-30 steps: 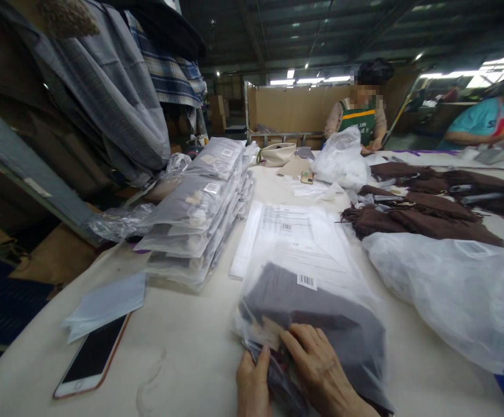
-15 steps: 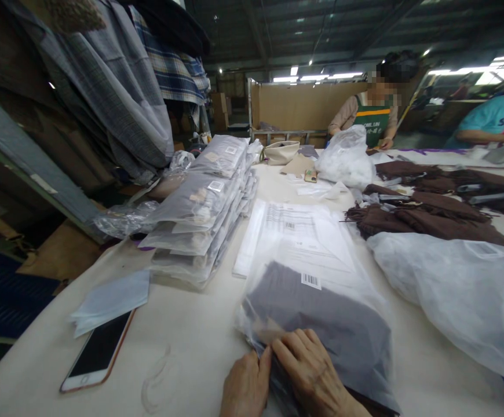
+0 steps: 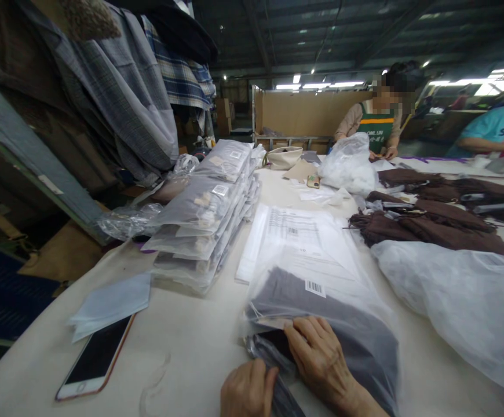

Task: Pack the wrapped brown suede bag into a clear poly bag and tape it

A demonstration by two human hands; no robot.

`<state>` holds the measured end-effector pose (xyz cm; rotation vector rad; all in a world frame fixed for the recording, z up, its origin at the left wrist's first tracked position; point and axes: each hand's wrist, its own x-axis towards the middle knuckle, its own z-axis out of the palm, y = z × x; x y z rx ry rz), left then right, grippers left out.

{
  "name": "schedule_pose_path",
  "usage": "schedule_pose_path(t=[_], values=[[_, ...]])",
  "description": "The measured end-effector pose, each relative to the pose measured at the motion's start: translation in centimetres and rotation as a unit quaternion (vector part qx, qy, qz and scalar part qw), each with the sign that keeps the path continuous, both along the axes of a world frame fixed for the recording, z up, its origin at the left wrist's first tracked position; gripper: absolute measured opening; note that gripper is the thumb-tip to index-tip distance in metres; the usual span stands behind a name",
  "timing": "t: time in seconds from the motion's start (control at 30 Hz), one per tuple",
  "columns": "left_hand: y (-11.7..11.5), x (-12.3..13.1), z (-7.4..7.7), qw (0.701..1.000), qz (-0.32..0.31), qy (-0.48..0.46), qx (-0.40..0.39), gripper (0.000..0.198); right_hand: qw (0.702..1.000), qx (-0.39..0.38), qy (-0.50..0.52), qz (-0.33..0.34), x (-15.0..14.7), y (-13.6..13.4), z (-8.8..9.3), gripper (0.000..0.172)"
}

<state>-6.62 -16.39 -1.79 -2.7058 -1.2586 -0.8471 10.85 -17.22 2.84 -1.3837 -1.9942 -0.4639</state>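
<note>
Left hand point(image 3: 247, 389) curled, knuckles up, fingers bent under; right hand point(image 3: 321, 362) flat, palm down, fingers spread forward

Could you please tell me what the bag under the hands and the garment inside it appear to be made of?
The bag looks like thin frosted plastic film: semi-transparent, glossy, wrinkled, with a barcode sticker. The folded garment inside seems a soft matte grey-brown fabric, possibly knit; the weave is too blurred to tell.
</note>
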Motion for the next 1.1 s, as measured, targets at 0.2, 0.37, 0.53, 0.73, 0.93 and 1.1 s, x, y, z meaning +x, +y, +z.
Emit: schedule_pose_path(t=[0.2,0.37,0.53,0.73,0.93,1.1], values=[[2.8,1.2,0.1,0.984,-0.011,-0.058,0.167,0.027,0.999,-0.032,-0.007,0.021,-0.1,-0.8,0.2,0.020],[4.2,1.8,0.7,0.980,-0.040,-0.079,0.179,0.024,0.998,-0.059,0.029,0.012,0.0,-1.2,-0.2,0.021],[4.0,1.8,0.2,0.978,-0.057,-0.093,0.177,0.021,0.979,-0.110,0.170,-0.026,0.1,-1.3,0.0,0.014],[3.7,2.2,-0.3,0.982,-0.057,-0.067,0.170,0.025,0.961,-0.138,0.237,-0.021,-0.3,-1.9,-0.4,0.013],[3.6,2.6,0.1,0.981,-0.060,-0.057,0.178,0.025,0.909,-0.225,0.346,-0.061,-0.2,-1.5,-0.6,0.018],[3.6,2.3,0.3,0.976,-0.087,-0.055,0.191,0.027,0.911,-0.246,0.326,-0.060,-0.2,-1.5,0.4,0.016]])
